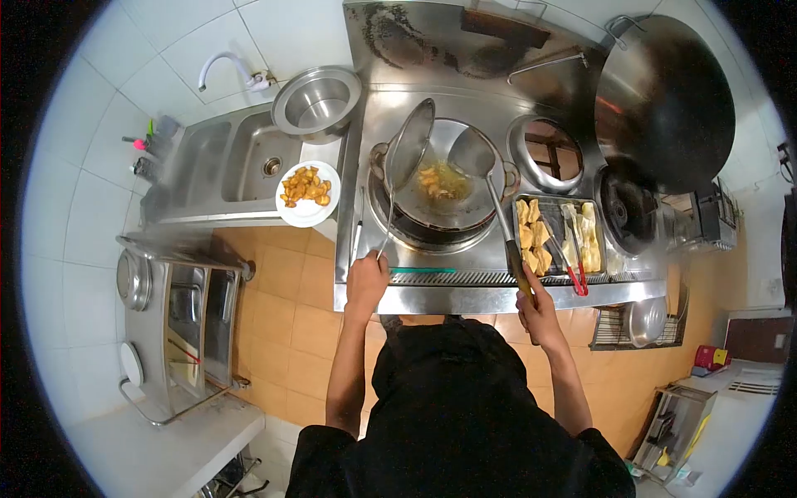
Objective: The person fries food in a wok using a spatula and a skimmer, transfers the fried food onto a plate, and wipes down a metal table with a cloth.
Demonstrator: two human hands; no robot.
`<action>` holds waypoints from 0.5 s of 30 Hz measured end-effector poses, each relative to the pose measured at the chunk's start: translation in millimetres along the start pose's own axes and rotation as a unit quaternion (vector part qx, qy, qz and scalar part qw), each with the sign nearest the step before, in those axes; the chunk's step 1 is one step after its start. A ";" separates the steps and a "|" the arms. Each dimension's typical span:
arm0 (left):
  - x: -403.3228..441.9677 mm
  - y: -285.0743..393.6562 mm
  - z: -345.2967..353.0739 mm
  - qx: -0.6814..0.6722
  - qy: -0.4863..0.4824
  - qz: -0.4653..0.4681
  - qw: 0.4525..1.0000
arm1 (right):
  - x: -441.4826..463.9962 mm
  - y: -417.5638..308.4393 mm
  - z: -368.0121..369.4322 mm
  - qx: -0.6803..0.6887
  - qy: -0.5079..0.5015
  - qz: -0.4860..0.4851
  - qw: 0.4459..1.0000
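My left hand [366, 283] is closed round the handle of a strainer [411, 143], whose wide round head is tilted up over the left side of the wok [452, 217]. In my right hand [539, 310] is the dark handle of a ladle [471, 154]; its bowl hangs over the right side of the wok. Between the two tools, golden fried pieces [442, 183] lie in bubbling oil at the wok's bottom. A white plate [305, 218] with browned fried pieces [305, 187] stands to the left, by the sink.
Right of the wok, a tray [544, 199] holds pale pieces and red-handled tongs [579, 282]. A metal pot [316, 101] stands by the sink [249, 187]. A large wok [664, 100] leans at the back right. A green stick [423, 270] lies along the stove's front.
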State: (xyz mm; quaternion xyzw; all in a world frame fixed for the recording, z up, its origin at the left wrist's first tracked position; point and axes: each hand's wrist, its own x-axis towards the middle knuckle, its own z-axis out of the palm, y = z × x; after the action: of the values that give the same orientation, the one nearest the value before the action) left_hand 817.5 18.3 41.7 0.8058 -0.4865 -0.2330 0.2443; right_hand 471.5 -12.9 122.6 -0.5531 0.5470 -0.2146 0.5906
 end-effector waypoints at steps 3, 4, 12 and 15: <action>3.3 -0.7 2.9 0.002 0.001 0.003 1.000 | 11.5 23.0 2.1 -0.043 0.037 -0.020 0.998; 3.8 -1.6 3.6 0.009 -0.001 0.008 1.000 | 13.1 27.1 3.0 -0.046 0.045 -0.025 0.998; 4.3 3.7 5.3 0.033 -0.011 0.017 0.999 | 52.3 63.5 24.2 -0.046 0.072 -0.070 0.994; -1.7 8.5 9.6 0.056 -0.011 0.004 0.998 | 63.9 64.9 42.1 -0.067 0.096 -0.115 0.986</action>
State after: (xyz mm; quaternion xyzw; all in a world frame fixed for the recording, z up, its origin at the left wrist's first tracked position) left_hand 805.2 14.8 39.8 0.8140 -0.5044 -0.2133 0.1938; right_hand 505.6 -30.9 30.1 -0.6273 0.5471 -0.2963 0.4684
